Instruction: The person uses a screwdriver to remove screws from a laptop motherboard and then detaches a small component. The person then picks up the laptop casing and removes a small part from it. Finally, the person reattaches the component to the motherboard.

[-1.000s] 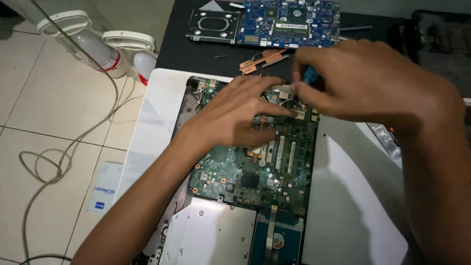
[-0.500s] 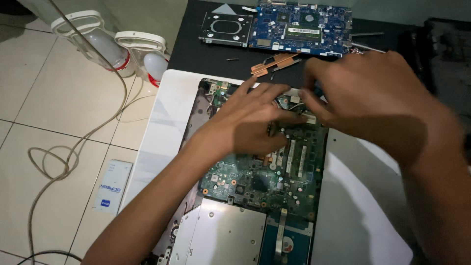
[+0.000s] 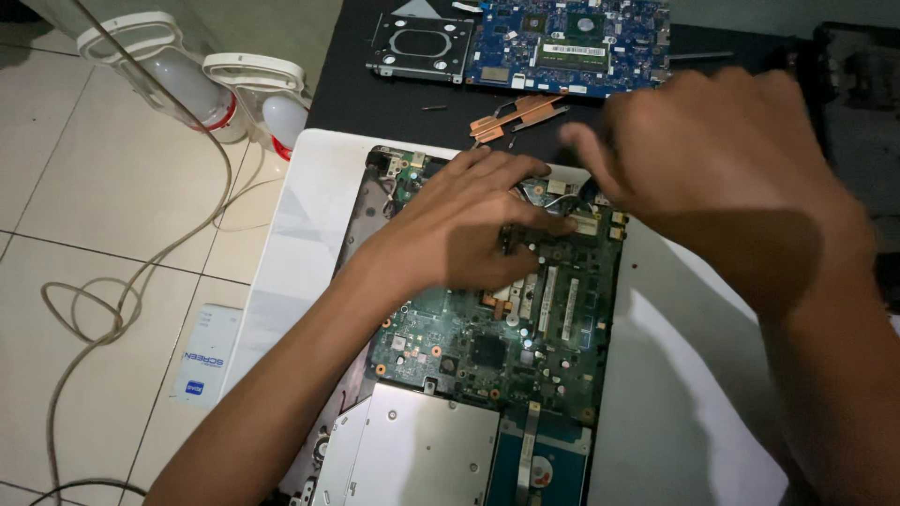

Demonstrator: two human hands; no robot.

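my left hand [image 3: 469,225] lies flat, fingers spread, pressing on the upper part of the green motherboard [image 3: 506,328] that sits in the opened white laptop shell [image 3: 309,225] on the dark table [image 3: 375,98]; it grips nothing. my right hand [image 3: 722,159] hovers just above the board's top right corner, blurred, fingers curled downward, and i cannot tell whether it holds a tool or a part. beyond lie a blue circuit board [image 3: 572,42], a black drive bracket [image 3: 417,42] and a copper heat pipe [image 3: 520,114]. a silver optical drive [image 3: 422,450] fills the shell's near edge. i judge the risk to be a slip: the pressing palm could flex the board or bend a connector, and a loose screw [image 3: 433,107] on the table could roll away. the board's top edge is hidden under both hands. white fan parts [image 3: 187,66] and a pale cable [image 3: 122,300] rest on the tiled floor [image 3: 112,187], cut off at the frame.
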